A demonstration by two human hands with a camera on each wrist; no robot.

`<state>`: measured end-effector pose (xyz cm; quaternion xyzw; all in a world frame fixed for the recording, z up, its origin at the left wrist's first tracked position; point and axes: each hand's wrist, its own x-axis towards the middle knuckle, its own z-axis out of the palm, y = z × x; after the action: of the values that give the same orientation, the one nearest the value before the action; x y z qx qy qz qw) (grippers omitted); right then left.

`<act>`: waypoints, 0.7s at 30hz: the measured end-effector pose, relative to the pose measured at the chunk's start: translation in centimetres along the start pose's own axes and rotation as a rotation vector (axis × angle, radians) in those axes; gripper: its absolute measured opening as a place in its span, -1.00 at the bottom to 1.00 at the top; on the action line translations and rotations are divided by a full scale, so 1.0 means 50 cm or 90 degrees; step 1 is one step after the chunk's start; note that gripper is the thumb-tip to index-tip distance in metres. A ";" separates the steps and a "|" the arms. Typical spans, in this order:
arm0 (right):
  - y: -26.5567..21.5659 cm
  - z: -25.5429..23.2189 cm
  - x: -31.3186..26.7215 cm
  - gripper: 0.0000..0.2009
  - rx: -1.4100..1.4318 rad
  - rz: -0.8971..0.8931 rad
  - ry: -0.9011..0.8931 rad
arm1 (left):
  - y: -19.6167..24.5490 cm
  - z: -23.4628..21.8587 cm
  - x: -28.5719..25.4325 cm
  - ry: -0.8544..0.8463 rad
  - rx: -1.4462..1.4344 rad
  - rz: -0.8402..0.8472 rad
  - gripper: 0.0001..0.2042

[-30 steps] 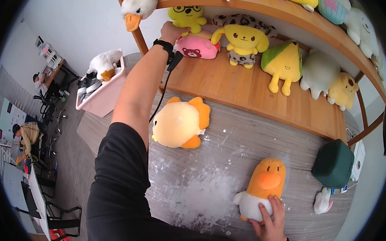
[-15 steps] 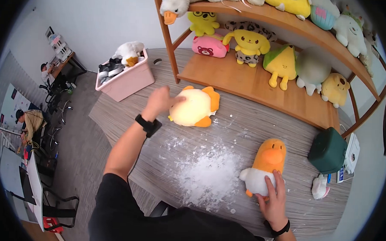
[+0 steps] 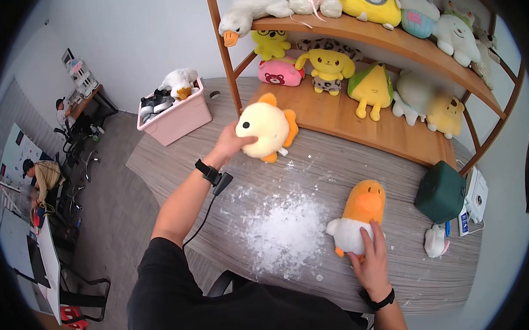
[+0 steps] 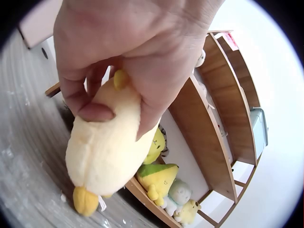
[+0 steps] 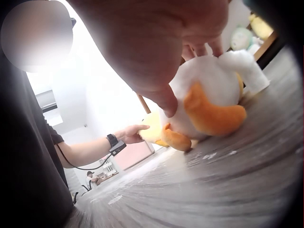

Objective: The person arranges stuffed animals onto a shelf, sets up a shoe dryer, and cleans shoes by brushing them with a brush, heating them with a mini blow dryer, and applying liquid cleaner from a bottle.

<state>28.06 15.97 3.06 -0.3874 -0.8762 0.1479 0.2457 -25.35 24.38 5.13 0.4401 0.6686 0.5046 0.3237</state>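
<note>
My left hand [image 3: 231, 141] grips a round, pale yellow plush toy [image 3: 265, 126] with orange flaps and a black eye. Up close in the left wrist view, thumb and fingers squeeze the yellow plush [image 4: 107, 152] from both sides, tilted over the table. At the right, my right hand [image 3: 373, 261] holds the white lower body of an orange-and-white duck plush [image 3: 366, 199], which lies on its back on the table. From the right wrist, its orange foot [image 5: 216, 116] and white belly show, with the thumb on one side and fingers on the other.
White powder [image 3: 285, 231] is scattered over the grey table [image 3: 176, 161]. Behind stands a wooden shelf [image 3: 331, 118] with several plush toys. A pink bin [image 3: 181, 117] is at the back left; a dark green box [image 3: 441, 193] and small white plush [image 3: 436, 240] sit at the right.
My left hand came down from the pink plush on the shelf to the yellow plush, took hold of it and raised and turned it. The right hand stays on the duck plush.
</note>
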 end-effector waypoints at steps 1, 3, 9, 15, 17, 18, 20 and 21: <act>0.003 0.000 -0.001 -0.24 0.002 0.002 0.000 | 0.007 0.000 0.018 0.035 -0.007 0.069 -0.39; 0.006 -0.001 -0.001 -0.25 0.007 0.008 0.002 | 0.017 -0.009 0.070 0.123 0.060 0.137 -0.41; 0.005 -0.008 0.002 -0.24 0.014 0.003 -0.003 | 0.052 -0.002 0.216 0.381 0.305 0.163 -0.40; 0.005 -0.017 0.005 -0.23 0.018 0.007 -0.020 | 0.012 0.027 0.294 0.435 0.381 0.124 -0.34; 0.006 -0.017 0.007 -0.23 0.028 0.007 -0.022 | 0.001 0.030 0.294 0.452 0.404 0.144 -0.33; 0.006 -0.015 0.008 -0.23 0.028 0.006 -0.024 | -0.008 0.029 0.293 0.460 0.398 0.152 -0.36; 0.005 -0.015 0.011 -0.23 0.031 0.004 -0.029 | -0.023 0.018 0.291 0.469 0.395 0.157 -0.38; 0.004 -0.016 0.013 -0.23 0.027 -0.002 -0.030 | -0.029 0.004 0.288 0.444 0.365 0.133 -0.42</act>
<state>28.24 16.63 3.84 -0.3772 -0.8789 0.1752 0.2334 -31.35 37.47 3.87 0.3808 0.8021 0.4472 -0.1078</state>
